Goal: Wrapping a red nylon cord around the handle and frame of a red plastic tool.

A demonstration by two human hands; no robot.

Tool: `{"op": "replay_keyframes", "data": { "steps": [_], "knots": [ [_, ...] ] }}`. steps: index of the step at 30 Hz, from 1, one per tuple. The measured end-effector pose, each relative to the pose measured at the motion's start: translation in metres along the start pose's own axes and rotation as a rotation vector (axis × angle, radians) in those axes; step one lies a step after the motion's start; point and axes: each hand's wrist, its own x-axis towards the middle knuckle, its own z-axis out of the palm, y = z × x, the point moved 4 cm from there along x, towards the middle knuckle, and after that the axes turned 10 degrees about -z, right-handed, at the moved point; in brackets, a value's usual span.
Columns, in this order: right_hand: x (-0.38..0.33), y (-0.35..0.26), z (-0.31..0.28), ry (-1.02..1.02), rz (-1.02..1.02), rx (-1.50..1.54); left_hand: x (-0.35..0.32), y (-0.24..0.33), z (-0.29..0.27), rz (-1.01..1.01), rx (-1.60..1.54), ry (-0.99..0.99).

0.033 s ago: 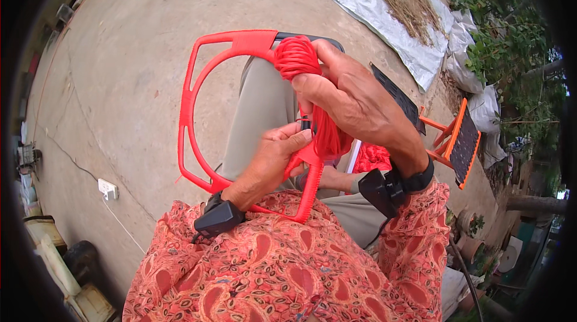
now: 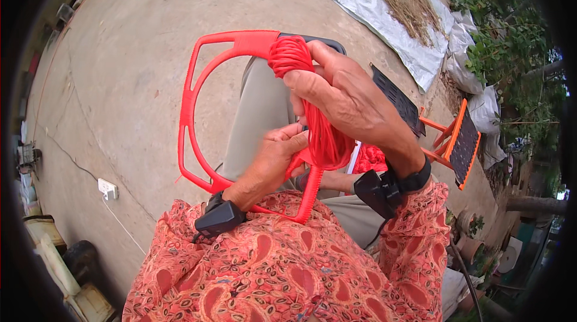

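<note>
1. Sitting outdoors above a concrete yard, a person in a red patterned shirt held a red plastic frame (image 2: 198,100) across the lap, its open loop lying to the left of both grips.
2. Nearer the body, the left hand (image 2: 273,157) had its fingers curled tightly around the frame's lower bar and the strands of red cord (image 2: 324,136) that ran down to it.
3. Above and just right of that grip, the right hand (image 2: 345,103) closed over the top of the frame, pinching the cord where a thick bundle was wound around the upper bar.
4. The cord was stretched between the two grips, touching both hands.
5. As a judgement, the wound bundle could have slipped sideways along the smooth bar if the right hand eased, loosening the turns.
6. The taut strands might also have crossed or tangled under the left fingers, where they bunched closely.
7. Behind the right wrist lay more red cord (image 2: 369,158), partly hidden; a snag there could have jerked the line.
8. Farther right of the grips stood an orange folding stool (image 2: 460,145) with a black seat.
9. No true container was near the hands; beyond, a silver sheet (image 2: 375,12) on the ground held a heap of dry straw (image 2: 412,0).
</note>
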Motion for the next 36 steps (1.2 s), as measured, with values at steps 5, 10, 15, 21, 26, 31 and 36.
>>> {"op": "replay_keyframes", "data": {
  "steps": [5, 10, 15, 21, 26, 31, 36],
  "knots": [
    [0.023, 0.028, 0.046, -0.107, -0.058, -0.065, 0.008, -0.016, -0.011, 0.337, 0.048, 0.134],
    [0.03, 0.046, 0.054, -0.001, -0.278, -0.85, 0.005, -0.015, 0.005, 0.07, 0.043, 0.13],
    [0.04, 0.05, 0.053, 0.01, -0.181, -1.002, 0.009, -0.023, -0.003, -0.007, 0.053, 0.171],
    [0.042, 0.041, 0.055, 0.047, -0.28, -1.094, 0.002, -0.017, 0.007, 0.011, -0.057, 0.22],
    [0.034, 0.04, 0.055, -0.066, -0.329, -1.225, 0.003, -0.016, 0.002, 0.008, 0.082, 0.124],
    [0.025, 0.037, 0.043, -0.158, -0.411, -1.152, 0.001, -0.018, -0.009, 0.251, 0.523, 0.11],
    [0.021, 0.051, 0.053, -0.368, -0.261, -1.211, -0.001, -0.01, 0.008, 0.005, -0.036, 0.019]
  ]
}}
